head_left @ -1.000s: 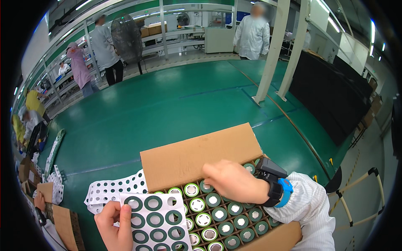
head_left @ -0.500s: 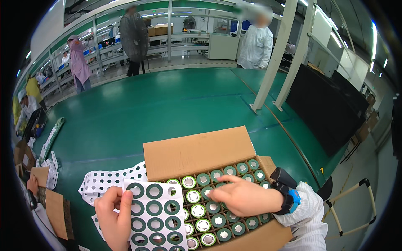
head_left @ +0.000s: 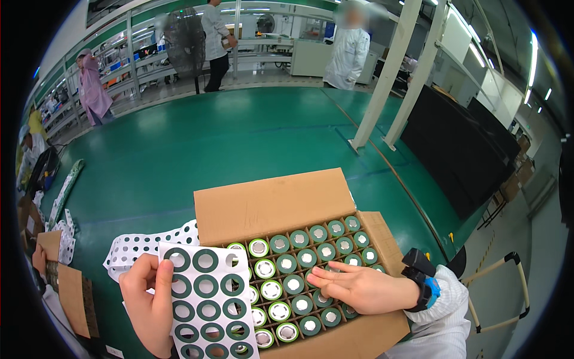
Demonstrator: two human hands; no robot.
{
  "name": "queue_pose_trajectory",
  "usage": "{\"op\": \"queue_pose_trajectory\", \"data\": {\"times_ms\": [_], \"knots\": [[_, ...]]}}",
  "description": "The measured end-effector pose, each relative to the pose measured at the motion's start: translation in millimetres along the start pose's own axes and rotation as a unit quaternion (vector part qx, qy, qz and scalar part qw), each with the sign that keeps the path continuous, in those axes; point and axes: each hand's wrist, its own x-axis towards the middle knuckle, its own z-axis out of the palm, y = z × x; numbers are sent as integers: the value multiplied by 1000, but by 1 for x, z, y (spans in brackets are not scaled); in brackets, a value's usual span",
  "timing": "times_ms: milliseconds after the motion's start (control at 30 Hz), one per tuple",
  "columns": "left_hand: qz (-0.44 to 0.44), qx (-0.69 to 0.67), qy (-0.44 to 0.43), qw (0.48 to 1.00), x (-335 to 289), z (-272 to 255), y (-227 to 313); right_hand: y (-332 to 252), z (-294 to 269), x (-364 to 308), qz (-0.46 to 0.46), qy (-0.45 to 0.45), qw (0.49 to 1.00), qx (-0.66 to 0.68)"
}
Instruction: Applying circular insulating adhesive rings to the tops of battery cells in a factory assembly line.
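My left hand (head_left: 146, 305) pinches the left edge of a white sheet (head_left: 190, 293) that carries rows of dark green ring stickers. In the sheet's top right corner one place has no green ring. Below my hands is an open cardboard box (head_left: 272, 200) with cylindrical battery cells standing upright in a divider grid. Cells on the left (head_left: 265, 268) show bright green rims and white tops; those farther right (head_left: 293, 283) have dark green rings on top. My right hand (head_left: 365, 290) lies palm down over the cells, fingers stretched out, touching or just above the tops.
A perforated white strip (head_left: 143, 251) lies left of the box on the green table (head_left: 239, 131). Another person's hand (head_left: 39, 260) is by a smaller box (head_left: 75, 299) at far left. Posts (head_left: 385, 78) and a black panel (head_left: 457, 155) stand at right.
My right hand has flattened; its fingers, bent over the cells before, now lie stretched out. My left hand still holds the sheet. The view has shifted a little, and people in the background have moved.
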Motion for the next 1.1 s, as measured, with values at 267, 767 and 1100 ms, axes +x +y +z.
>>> {"op": "queue_pose_trajectory", "data": {"times_ms": [267,767,1100], "knots": [[46,-74,-68,994,-2,1,12,-17,-36,20,34,-131,989,-51],[128,-56,-131,982,-8,6,12,-31,-15,98,-39,271,943,190],[107,-45,-124,985,-2,11,11,-40,-22,77,-74,332,934,112]]}}
